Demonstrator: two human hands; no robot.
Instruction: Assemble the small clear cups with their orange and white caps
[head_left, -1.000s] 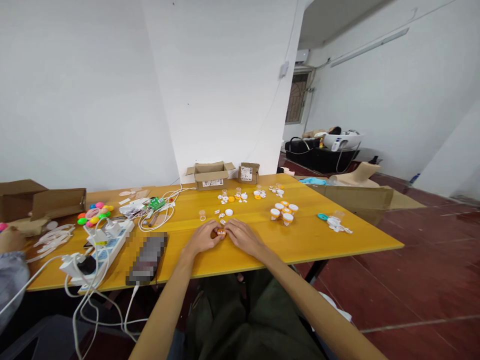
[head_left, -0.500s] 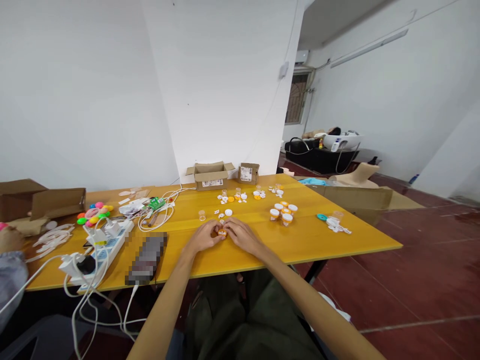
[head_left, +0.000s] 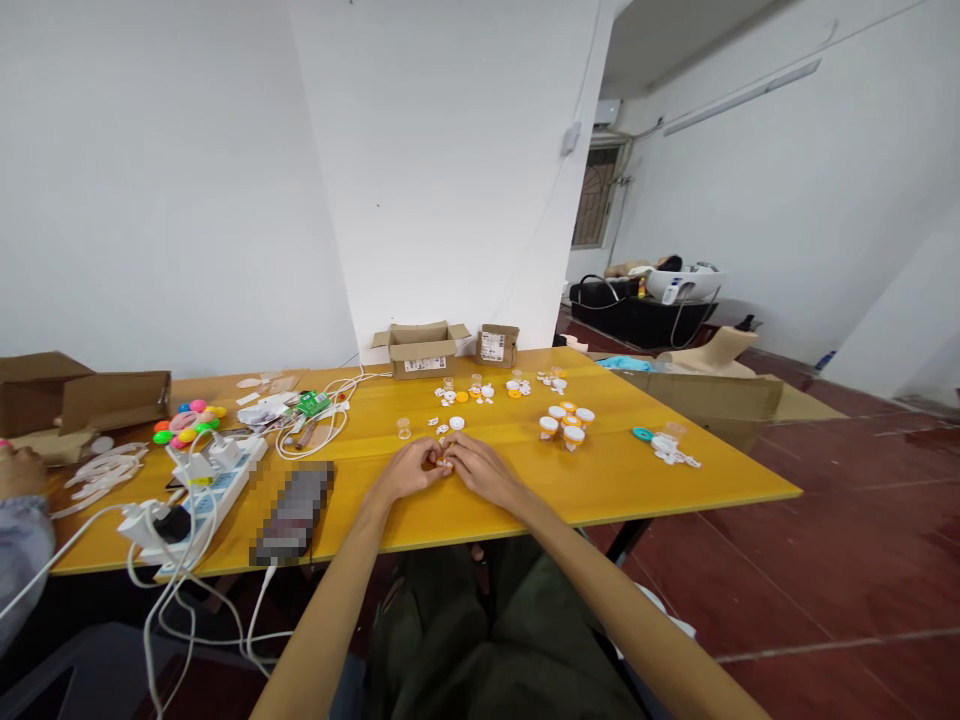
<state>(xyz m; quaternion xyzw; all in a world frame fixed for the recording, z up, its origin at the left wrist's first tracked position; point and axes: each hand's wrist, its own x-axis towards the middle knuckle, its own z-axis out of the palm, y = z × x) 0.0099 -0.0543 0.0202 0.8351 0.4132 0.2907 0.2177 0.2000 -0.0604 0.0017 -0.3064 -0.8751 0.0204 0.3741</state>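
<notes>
Close to the table's front edge, my left hand [head_left: 409,472] and my right hand [head_left: 484,472] meet with curled fingers. Between their fingertips they grip a small orange-and-white round part [head_left: 445,467], mostly hidden by the fingers. Just beyond lie a white round lid [head_left: 457,423] and small white pieces with dark marks [head_left: 434,422]. A clear plastic cup [head_left: 404,429] stands to the left of these. Right of my hands is a cluster of clear jars with orange-and-white lids [head_left: 573,436].
Farther back lie several groups of small white parts, orange rings [head_left: 462,397] and cups. A phone [head_left: 296,512], a power strip [head_left: 229,490] and tangled cables occupy the left. Cardboard boxes [head_left: 424,358] stand by the wall. At far left, another person's hand [head_left: 21,470] rests near an open box.
My fingers have closed further over the small round part, hiding most of its orange rim. At far left, the other person's hand has moved slightly further into view.
</notes>
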